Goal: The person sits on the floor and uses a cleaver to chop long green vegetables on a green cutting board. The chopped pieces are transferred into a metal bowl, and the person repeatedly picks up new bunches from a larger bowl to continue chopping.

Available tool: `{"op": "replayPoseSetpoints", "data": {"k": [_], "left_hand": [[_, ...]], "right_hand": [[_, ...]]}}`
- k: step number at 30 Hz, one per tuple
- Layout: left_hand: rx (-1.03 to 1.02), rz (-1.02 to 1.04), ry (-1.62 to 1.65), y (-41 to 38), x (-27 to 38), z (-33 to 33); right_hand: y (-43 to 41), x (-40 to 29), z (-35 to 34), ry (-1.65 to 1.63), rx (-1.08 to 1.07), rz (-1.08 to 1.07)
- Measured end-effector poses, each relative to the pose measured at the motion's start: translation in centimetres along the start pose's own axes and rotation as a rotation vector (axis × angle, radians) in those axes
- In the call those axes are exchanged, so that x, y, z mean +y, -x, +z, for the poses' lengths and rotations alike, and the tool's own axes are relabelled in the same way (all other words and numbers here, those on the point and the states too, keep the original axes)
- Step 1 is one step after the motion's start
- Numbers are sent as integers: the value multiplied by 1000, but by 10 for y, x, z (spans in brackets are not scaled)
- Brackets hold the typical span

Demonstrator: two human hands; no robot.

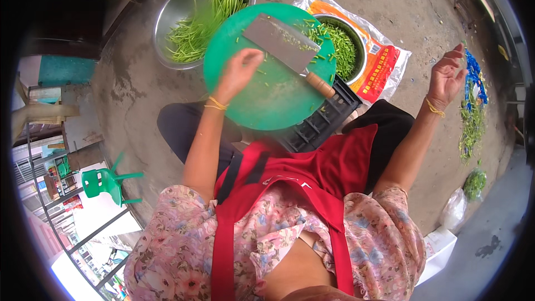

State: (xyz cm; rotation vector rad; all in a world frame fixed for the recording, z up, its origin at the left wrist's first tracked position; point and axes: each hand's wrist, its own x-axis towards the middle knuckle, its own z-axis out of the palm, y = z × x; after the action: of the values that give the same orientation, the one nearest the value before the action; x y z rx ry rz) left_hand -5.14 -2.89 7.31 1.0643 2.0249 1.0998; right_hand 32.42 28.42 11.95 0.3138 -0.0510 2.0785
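On a round green cutting board before me lies a cleaver with a wooden handle; green bits cling to its blade. My left hand hovers over the board's left part, near the blade, fingers loosely bent and holding nothing visible. Out to the right, away from the board, my right hand is raised with fingers apart and nothing in it. Cut green stems fill a steel bowl beside the board, and some pieces lie on the board's right edge. Long green stems rest in a large steel basin.
A black plastic crate is under the board. The smaller bowl stands on a printed plastic sack. Green scraps and blue plastic lie on the floor at right, near a bag of greens. A green chair is at left.
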Motion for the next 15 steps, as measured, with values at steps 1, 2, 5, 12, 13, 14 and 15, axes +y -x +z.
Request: {"op": "replayPoseSetpoints", "data": {"k": [1,2,5,12,13,14,15], "left_hand": [[36,-7,-46,-7,-5,-4],[39,-15,9,-14,-9,-2],[68,-29,59,-19,-17,-1],[236,-95,-205,-82,-89,-76],[268,-140,-219,-95,-103,-94],[290,-150,-286,-108,-120,-110],[312,-164,-354,-120,-137,-128]], "right_hand": [[1,-2,-16,97,56,34],[0,-7,-28,194,112,67],[2,71,-49,893,336,217],[67,191,-91,2343,-398,499],[72,190,-103,2335,-426,635],[77,195,-110,2404,-544,542],[80,199,-114,2463,-664,447]]}}
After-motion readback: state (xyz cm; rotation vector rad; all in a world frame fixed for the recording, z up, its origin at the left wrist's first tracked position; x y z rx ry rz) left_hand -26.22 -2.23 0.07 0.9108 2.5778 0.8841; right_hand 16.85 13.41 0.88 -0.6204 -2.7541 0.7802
